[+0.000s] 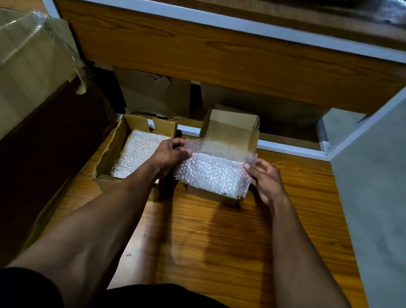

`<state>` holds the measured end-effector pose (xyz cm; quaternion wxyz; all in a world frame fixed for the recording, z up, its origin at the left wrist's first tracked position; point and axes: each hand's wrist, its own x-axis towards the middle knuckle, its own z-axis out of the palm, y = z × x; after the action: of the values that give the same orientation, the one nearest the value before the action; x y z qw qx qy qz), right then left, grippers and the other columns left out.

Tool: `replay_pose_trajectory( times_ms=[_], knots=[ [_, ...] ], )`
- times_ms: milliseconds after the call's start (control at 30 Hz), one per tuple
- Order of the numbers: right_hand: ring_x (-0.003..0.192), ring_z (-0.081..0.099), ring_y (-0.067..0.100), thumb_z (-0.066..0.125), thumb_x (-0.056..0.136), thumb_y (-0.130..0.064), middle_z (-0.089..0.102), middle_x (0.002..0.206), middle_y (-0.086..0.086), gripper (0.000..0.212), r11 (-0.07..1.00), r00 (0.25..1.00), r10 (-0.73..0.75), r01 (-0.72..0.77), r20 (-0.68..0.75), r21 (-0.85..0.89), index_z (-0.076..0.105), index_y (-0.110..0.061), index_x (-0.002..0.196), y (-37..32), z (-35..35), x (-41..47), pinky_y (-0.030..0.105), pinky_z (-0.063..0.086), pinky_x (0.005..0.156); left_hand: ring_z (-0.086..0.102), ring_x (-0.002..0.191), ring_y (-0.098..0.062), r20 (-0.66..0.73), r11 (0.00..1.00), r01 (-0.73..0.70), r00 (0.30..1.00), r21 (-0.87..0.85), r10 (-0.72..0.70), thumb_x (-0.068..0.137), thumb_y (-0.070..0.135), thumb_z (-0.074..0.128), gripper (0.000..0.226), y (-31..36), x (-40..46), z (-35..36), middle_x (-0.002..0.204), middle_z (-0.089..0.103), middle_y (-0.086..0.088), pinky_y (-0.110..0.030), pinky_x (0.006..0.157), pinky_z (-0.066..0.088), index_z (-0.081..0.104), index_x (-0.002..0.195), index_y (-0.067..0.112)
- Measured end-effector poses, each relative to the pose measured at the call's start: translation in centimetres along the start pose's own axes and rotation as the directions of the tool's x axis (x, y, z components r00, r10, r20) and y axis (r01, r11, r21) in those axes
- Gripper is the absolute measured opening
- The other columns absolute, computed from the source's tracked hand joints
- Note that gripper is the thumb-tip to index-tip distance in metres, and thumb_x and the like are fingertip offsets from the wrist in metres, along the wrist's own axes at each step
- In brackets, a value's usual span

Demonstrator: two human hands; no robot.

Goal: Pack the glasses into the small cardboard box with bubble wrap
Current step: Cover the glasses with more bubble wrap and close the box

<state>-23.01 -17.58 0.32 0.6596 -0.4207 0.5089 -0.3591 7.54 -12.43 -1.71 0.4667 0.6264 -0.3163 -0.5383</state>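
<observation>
A small cardboard box (229,131) stands open on the wooden shelf, its lid raised at the back. A clear sheet of bubble wrap (213,174) lies across its opening, the far edge folded up. My left hand (170,153) pinches the sheet's left end. At the sheet's right end, my right hand (266,180) pinches it between thumb and fingers. The bubble wrap hides whatever is inside the box, and no glasses show.
A second open carton (118,149) lined with bubble wrap sits just left of the small box. A big taped cardboard box (9,88) stands at the far left. A white-framed rack (242,25) with a wooden shelf overhangs at the back. Grey floor lies to the right.
</observation>
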Motion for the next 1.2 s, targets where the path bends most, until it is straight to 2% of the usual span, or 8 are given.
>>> replay_pose_trajectory(
  times_ms=[133, 300, 500, 667, 733, 867, 1067, 1200],
  knots=[
    [0.116, 0.067, 0.025, 0.057, 0.099, 0.010, 0.067, 0.125, 0.014, 0.020, 0.999, 1.000, 0.000, 0.001, 0.014, -0.039, 0.066, -0.007, 0.102, -0.2, -0.3, -0.2, 0.028, 0.062, 0.086, 0.069, 0.085, -0.019, 0.035, 0.999, -0.040, 0.999, 0.004, 0.040, 0.092, -0.003, 0.071, 0.012, 0.3, -0.4, 0.1, 0.096, 0.076, -0.009, -0.032, 0.073, 0.059, 0.074, 0.095, 0.008],
    [0.108, 0.062, 0.029, 0.048, 0.102, 0.010, 0.060, 0.120, 0.016, 0.024, 0.999, 0.999, 0.012, -0.010, 0.049, -0.039, 0.063, -0.007, 0.096, -0.4, -0.6, -0.1, 0.035, 0.062, 0.088, 0.056, 0.081, -0.027, 0.034, 0.996, -0.064, 0.997, 0.054, 0.063, 0.097, -0.001, 0.067, 0.024, -0.1, -0.4, -0.4, 0.094, 0.077, -0.007, -0.034, 0.065, 0.046, 0.077, 0.084, 0.017],
    [0.108, 0.063, 0.028, 0.048, 0.105, 0.006, 0.057, 0.129, 0.022, 0.021, 0.999, 0.997, 0.022, -0.018, 0.079, -0.051, 0.064, -0.005, 0.098, -0.3, -0.8, 0.1, 0.040, 0.059, 0.096, 0.064, 0.065, -0.017, 0.012, 0.997, -0.047, 0.999, 0.054, 0.046, 0.102, 0.000, 0.059, 0.020, 0.5, -1.1, 0.2, 0.099, 0.076, -0.010, -0.027, 0.050, 0.051, 0.074, 0.093, 0.010],
    [0.124, 0.058, 0.034, 0.041, 0.109, -0.010, 0.055, 0.139, 0.020, 0.023, 1.000, 0.994, 0.014, -0.014, 0.109, -0.002, 0.062, -0.001, 0.105, -0.3, -0.9, 0.0, 0.049, 0.053, 0.108, 0.069, 0.094, -0.038, -0.013, 0.997, 0.078, 0.997, 0.000, -0.078, 0.099, 0.021, 0.051, 0.032, 1.0, -0.6, 0.2, 0.104, 0.075, -0.016, -0.050, 0.083, 0.058, 0.081, 0.095, 0.013],
    [0.123, 0.060, 0.033, 0.050, 0.107, -0.014, 0.058, 0.138, 0.018, 0.019, 1.000, 0.992, 0.020, -0.022, 0.122, 0.015, 0.064, -0.001, 0.112, -0.3, -1.0, 0.1, 0.053, 0.051, 0.110, 0.068, 0.084, -0.031, -0.006, 0.997, 0.079, 0.997, -0.004, -0.079, 0.099, 0.026, 0.060, 0.024, 1.1, -0.8, 0.3, 0.096, 0.075, -0.012, -0.045, 0.077, 0.056, 0.080, 0.103, 0.012],
    [0.113, 0.063, 0.027, 0.062, 0.098, 0.004, 0.061, 0.129, 0.019, 0.023, 1.000, 0.993, 0.028, -0.027, 0.115, -0.015, 0.065, -0.004, 0.119, -0.3, -1.1, 0.1, 0.041, 0.059, 0.099, 0.071, 0.083, -0.018, 0.049, 0.999, 0.010, 0.999, 0.036, -0.011, 0.094, 0.006, 0.074, 0.022, 1.1, -0.9, 0.3, 0.117, 0.073, -0.014, -0.035, 0.070, 0.058, 0.072, 0.115, 0.013],
    [0.114, 0.069, 0.029, 0.067, 0.092, 0.010, 0.068, 0.124, 0.019, 0.047, 1.000, 0.996, 0.011, -0.010, 0.084, -0.019, 0.059, -0.013, 0.132, -0.5, -1.3, 0.0, 0.038, 0.060, 0.097, 0.066, 0.089, -0.022, 0.044, 0.998, -0.045, 0.998, 0.039, 0.044, 0.092, -0.007, 0.072, 0.047, 1.3, -1.6, 0.2, 0.109, 0.059, -0.010, -0.027, 0.066, 0.059, 0.064, 0.129, 0.022],
    [0.123, 0.066, 0.034, 0.067, 0.094, 0.005, 0.069, 0.128, 0.018, 0.034, 0.997, 0.996, 0.031, -0.026, 0.081, -0.066, 0.064, -0.008, 0.126, -0.2, -1.7, 0.1, 0.036, 0.060, 0.097, 0.072, 0.104, -0.031, 0.068, 0.999, 0.031, 0.997, 0.014, -0.032, 0.094, -0.004, 0.069, 0.040, 1.7, -1.7, 0.2, 0.123, 0.068, -0.014, -0.034, 0.069, 0.063, 0.065, 0.130, 0.012]
  ],
)
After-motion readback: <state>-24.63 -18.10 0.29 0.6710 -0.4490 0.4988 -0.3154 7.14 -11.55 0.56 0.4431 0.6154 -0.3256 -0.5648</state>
